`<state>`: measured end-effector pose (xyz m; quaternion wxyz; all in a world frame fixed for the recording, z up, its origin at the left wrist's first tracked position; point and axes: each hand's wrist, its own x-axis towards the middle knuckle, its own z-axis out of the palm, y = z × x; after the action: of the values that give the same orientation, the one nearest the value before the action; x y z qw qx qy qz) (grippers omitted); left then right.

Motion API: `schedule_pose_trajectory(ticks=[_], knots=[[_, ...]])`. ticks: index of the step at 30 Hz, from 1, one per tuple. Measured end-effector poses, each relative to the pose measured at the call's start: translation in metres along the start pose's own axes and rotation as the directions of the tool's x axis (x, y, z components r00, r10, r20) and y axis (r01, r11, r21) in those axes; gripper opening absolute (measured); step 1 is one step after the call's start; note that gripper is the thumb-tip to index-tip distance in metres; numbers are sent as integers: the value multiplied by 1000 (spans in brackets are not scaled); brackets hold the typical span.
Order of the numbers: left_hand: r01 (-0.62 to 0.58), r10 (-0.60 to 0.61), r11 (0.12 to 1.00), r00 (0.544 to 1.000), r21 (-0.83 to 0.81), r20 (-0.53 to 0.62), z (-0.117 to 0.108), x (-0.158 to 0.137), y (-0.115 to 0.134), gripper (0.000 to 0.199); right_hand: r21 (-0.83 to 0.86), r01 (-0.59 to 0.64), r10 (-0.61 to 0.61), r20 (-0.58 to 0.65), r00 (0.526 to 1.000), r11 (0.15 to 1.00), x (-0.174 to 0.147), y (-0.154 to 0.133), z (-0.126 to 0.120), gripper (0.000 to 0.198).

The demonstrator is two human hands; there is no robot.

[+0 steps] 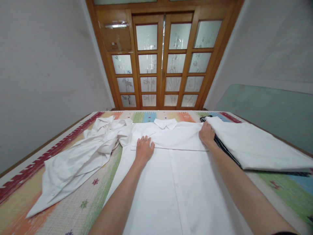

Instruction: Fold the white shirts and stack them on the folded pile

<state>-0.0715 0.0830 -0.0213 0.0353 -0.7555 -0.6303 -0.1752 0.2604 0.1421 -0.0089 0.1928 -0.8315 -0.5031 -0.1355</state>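
A white collared shirt (161, 189) is spread out with its button strip facing up and its collar (165, 124) at the far end. Its sleeves lie folded across the chest in a wide band. My left hand (145, 148) rests flat on the left part of this band, fingers stretched out and slightly apart. At the right end of the band, my right hand (206, 133) has its fingers curled around the shirt's edge, close to a folded pile. The fingertips of the right hand are partly hidden.
A crumpled white garment (80, 160) lies to the left. On the right is a pile of folded white clothing (254, 147) with black striped cloth (227, 151) under it. A colourful patterned cloth (97, 195) covers the surface. Wooden glass-paned doors (160, 65) stand beyond, between white walls.
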Motion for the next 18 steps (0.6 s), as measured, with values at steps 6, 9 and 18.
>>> schedule_pose_trajectory(ticks=[6, 9, 18], knots=[[31, -32, 999, 999, -30, -24, 0, -1, 0, 38, -95, 42, -39, 32, 999, 995, 11, 11, 4, 39], [36, -38, 999, 999, -36, -39, 3, 0, 0, 37, -158, 70, -64, 42, 997, 985, 14, 10, 4, 37], [43, -45, 998, 998, -43, -35, -1, 0, 2, 35, -248, 437, -414, 138, 900, 865, 10, 6, -6, 37]])
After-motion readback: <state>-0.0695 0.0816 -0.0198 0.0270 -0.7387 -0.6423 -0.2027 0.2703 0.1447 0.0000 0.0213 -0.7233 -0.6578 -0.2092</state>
